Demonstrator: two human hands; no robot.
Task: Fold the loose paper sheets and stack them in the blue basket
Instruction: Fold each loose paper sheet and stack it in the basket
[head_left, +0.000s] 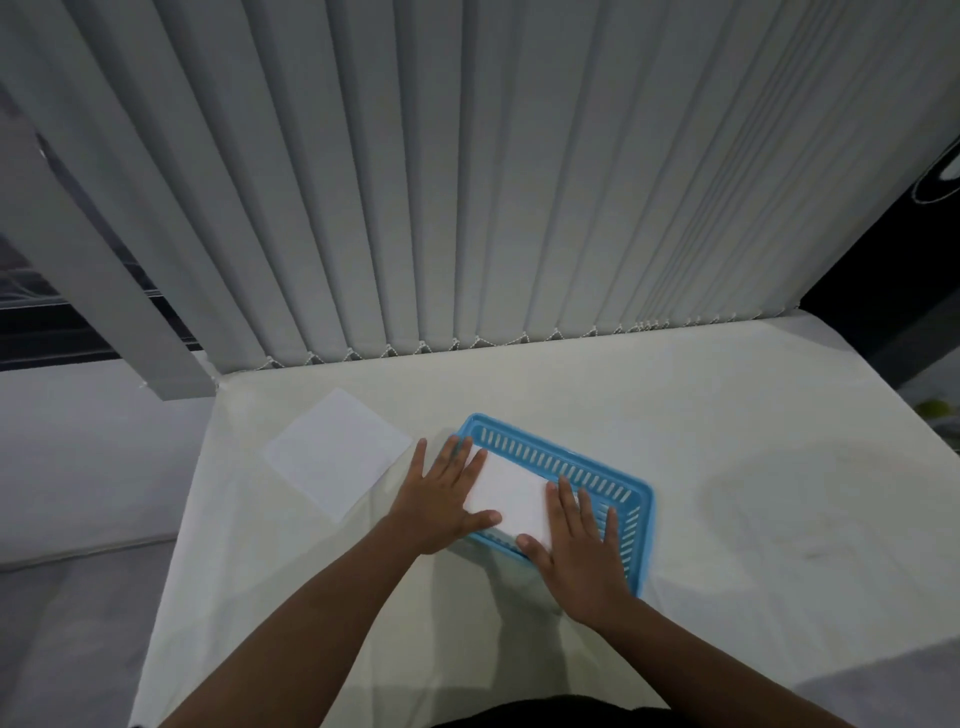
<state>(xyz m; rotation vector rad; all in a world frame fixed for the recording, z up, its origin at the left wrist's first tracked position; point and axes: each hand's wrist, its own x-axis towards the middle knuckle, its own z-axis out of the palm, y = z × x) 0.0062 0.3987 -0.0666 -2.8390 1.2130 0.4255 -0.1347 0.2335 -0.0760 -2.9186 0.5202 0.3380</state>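
Both forearms reach in: left hand (445, 496) and right hand (581, 540), fingers spread flat, press folded paper (511, 499) inside blue basket (641, 525); lifting carelessly could spring it open, while unfolded sheet (335, 451) waits on counter (571, 384)

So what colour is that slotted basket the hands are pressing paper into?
Light blue basket, with slotted walls; the head view shows it plainly.

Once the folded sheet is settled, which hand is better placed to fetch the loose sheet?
Left. The left hand lies at the blue basket's left end, nearest the loose sheet lying flat beyond it. The right hand would probably have to cross over the folded sheet.
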